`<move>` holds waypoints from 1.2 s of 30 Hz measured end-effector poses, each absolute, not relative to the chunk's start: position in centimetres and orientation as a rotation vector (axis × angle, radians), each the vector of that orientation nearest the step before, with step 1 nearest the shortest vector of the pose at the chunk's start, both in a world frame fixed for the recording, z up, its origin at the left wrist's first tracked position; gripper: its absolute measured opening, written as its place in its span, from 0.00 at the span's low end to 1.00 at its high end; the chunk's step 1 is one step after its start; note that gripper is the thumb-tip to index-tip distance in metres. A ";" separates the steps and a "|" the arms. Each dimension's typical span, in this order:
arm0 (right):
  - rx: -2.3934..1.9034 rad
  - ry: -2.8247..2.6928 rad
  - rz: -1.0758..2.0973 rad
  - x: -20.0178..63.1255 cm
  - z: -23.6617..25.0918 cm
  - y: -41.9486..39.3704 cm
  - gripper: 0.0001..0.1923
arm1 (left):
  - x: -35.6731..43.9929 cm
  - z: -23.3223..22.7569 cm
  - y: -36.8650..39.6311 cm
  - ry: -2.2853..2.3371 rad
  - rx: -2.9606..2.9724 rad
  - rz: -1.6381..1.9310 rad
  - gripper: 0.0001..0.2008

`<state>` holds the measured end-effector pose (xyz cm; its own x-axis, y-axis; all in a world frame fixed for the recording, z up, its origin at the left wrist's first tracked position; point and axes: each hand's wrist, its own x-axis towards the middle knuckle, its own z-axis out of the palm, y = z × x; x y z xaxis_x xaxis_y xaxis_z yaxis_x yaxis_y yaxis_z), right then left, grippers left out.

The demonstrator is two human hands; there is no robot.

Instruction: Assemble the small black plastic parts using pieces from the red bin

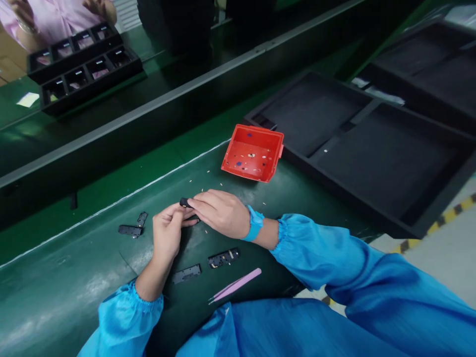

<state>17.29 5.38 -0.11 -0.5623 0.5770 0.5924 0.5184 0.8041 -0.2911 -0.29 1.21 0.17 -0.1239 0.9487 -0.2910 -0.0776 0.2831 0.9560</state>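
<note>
Both hands meet over the green mat, around a small black plastic part [184, 202]. My left hand [168, 229] pinches it from the left, thumb and fingers closed. From the right, my right hand [220, 212] grips its other end, so most of the part is hidden. A blue band circles my right wrist. Nearer my body lie a flat black strip-like part [186, 273] and a black part with metal contacts [223, 258]. Pink tweezers [235, 286] rest beside them, tips to the left. Two more black pieces [131, 230] lie left of my left hand.
A red bin [253, 152] with small bits inside stands beyond my right hand. Large black trays [386, 153] fill the right side. Tiny pale bits are scattered on the green mat [89, 277]. Across a metal rail [167, 96], another person's hands are above black compartment boxes [91, 84].
</note>
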 end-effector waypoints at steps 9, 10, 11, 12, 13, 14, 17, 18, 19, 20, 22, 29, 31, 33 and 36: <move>-0.555 -2.609 0.563 22.9 3.3 0.6 0.09 | -1.8 4.6 -3.8 1.323 1.808 0.720 0.18; -0.503 -2.660 0.516 23.1 3.3 -0.2 0.11 | -1.7 4.6 -4.7 1.259 1.924 0.655 0.18; -0.480 -2.699 0.467 23.0 3.2 -0.9 0.12 | -1.5 4.4 -5.4 1.205 2.016 0.598 0.20; -0.477 -2.730 0.425 22.9 2.9 -1.4 0.12 | -1.2 4.0 -6.0 1.170 2.085 0.552 0.20; -0.477 -2.757 0.403 22.7 2.5 -1.7 0.12 | -0.9 3.5 -6.4 1.159 2.135 0.509 0.19; -0.476 -2.782 0.404 22.5 2.2 -1.8 0.11 | -0.5 2.9 -6.8 1.160 2.170 0.473 0.16; -0.499 -2.821 0.490 21.9 1.4 -1.7 0.07 | 0.5 1.7 -7.4 1.217 2.205 0.418 0.09; -0.513 -2.820 0.510 21.7 1.2 -1.7 0.06 | 0.7 1.7 -7.5 1.246 2.201 0.415 0.09; -0.534 -2.816 0.512 21.6 1.2 -1.6 0.05 | 0.8 1.8 -7.6 1.271 2.195 0.410 0.09; -0.551 -2.812 0.501 21.4 1.3 -1.6 0.06 | 0.8 2.2 -7.6 1.285 2.192 0.400 0.10; -0.556 -2.834 0.474 21.2 1.6 -1.3 0.04 | 0.1 3.2 -6.9 1.285 2.178 0.368 0.13; -0.573 -2.770 0.630 20.0 4.7 2.3 0.19 | -11.6 7.2 3.6 2.074 1.937 0.566 0.08; -0.648 -2.607 0.683 19.1 3.9 3.7 0.13 | -16.2 7.3 6.7 2.454 1.677 0.552 0.10; -0.698 -2.472 0.761 18.1 2.1 4.7 0.09 | -19.6 7.2 8.5 2.593 1.518 0.549 0.12; -0.632 -2.453 0.803 17.3 -0.6 5.4 0.09 | -22.0 7.1 8.9 2.613 1.399 0.583 0.08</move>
